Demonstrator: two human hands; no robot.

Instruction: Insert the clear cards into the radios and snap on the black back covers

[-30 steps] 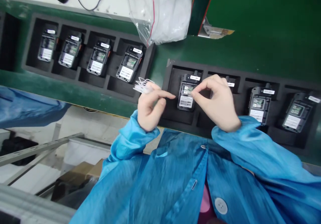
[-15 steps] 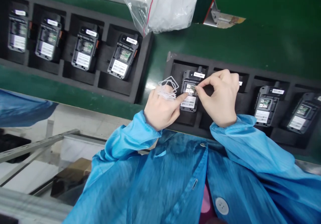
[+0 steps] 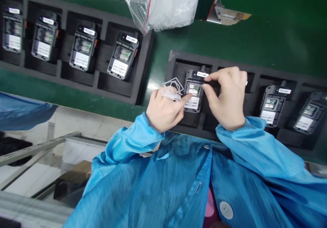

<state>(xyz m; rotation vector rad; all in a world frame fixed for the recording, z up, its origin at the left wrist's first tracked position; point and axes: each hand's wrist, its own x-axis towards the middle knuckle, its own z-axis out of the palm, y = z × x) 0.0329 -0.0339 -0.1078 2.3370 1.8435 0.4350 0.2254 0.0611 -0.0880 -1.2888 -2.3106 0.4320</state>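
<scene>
A black handheld device (image 3: 193,91) lies back-up in the leftmost slot of a black foam tray (image 3: 176,62), its open compartment showing small card slots and a white label. My left hand (image 3: 165,109) is curled around a bunch of thin clear plastic pieces (image 3: 173,87), and its index finger presses the device's left edge. My right hand (image 3: 227,97) is curled over the device's right side, with fingertips at its top and thumb beside the open compartment. I cannot make out anything pinched in those fingers.
Two more devices (image 3: 272,102) (image 3: 310,113) sit in the same tray to the right. A second foam tray (image 3: 143,64) at the left holds several devices. A clear plastic bag (image 3: 166,3) lies behind on the green table. A grey bracket (image 3: 227,15) lies at the back.
My left index finger came to rest on the device's left edge. My right hand's fingertips shifted from the open compartment up to the device's top edge. The view drifted right.
</scene>
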